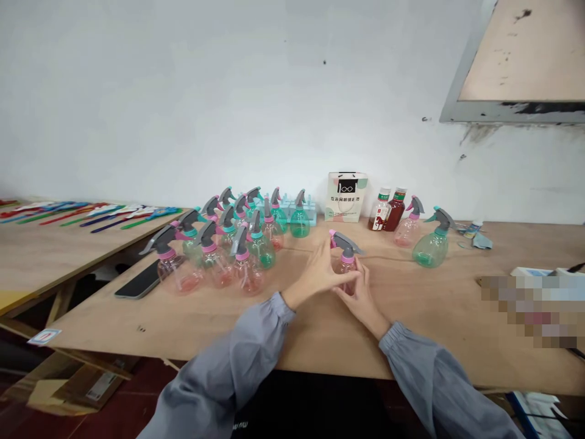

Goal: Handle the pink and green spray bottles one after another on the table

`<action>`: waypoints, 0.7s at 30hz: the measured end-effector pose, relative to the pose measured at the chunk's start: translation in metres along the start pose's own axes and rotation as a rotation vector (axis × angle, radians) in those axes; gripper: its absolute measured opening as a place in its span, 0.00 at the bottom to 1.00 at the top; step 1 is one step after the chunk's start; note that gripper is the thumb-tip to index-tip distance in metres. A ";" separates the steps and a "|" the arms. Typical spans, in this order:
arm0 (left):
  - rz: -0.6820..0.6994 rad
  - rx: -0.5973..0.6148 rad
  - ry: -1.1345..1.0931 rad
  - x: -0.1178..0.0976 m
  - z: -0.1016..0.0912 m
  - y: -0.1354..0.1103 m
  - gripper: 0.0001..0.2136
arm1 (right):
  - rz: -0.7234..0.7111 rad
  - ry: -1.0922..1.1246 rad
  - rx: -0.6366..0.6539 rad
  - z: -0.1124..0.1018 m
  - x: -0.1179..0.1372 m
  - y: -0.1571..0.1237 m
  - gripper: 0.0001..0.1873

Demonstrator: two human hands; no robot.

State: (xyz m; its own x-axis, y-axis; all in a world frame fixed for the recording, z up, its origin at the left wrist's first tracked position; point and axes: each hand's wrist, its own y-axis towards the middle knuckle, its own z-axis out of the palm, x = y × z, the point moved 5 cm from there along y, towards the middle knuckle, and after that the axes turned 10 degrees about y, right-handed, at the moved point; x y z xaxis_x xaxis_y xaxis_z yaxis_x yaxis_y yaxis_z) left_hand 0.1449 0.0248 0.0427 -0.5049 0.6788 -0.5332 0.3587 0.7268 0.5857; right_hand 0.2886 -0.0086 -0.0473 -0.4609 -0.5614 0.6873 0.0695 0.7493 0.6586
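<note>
Left hand [315, 275] and right hand [362, 294] grip clamped on spray bottle [347, 256]; seems light, slippery thin plastic, safest held at neck.

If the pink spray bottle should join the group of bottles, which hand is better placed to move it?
Probably the left. The left hand holds the pink spray bottle near its neck, and the group of bottles stands on its side; the right hand would need to cross over.

White wall [183, 91] behind plywood tables [434, 305] — dark red floor [123, 421] below.
</note>
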 end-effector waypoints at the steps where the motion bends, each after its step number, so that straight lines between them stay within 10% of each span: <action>1: -0.046 -0.019 -0.007 -0.003 0.001 -0.005 0.44 | -0.026 -0.001 0.038 0.005 0.005 -0.002 0.51; 7: -0.201 -0.216 -0.200 0.016 -0.007 -0.008 0.32 | -0.116 -0.062 0.269 0.002 0.031 0.005 0.42; 10: -0.262 -0.210 -0.300 0.027 -0.010 -0.006 0.30 | -0.031 -0.081 -0.096 -0.056 0.017 0.033 0.34; 15: -0.264 -0.176 -0.385 0.027 -0.020 -0.009 0.22 | 0.021 -0.275 -0.836 -0.172 -0.049 0.066 0.47; 21: -0.256 -0.103 -0.462 0.031 -0.033 -0.007 0.15 | 0.308 -0.401 -0.859 -0.210 -0.124 0.070 0.59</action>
State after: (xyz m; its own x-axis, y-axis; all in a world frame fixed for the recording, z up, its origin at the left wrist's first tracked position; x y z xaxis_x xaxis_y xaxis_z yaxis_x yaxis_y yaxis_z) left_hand 0.1010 0.0371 0.0421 -0.1596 0.4731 -0.8665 0.1787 0.8770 0.4459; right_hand 0.5364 0.0398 -0.0216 -0.5688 -0.1062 0.8156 0.7801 0.2445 0.5759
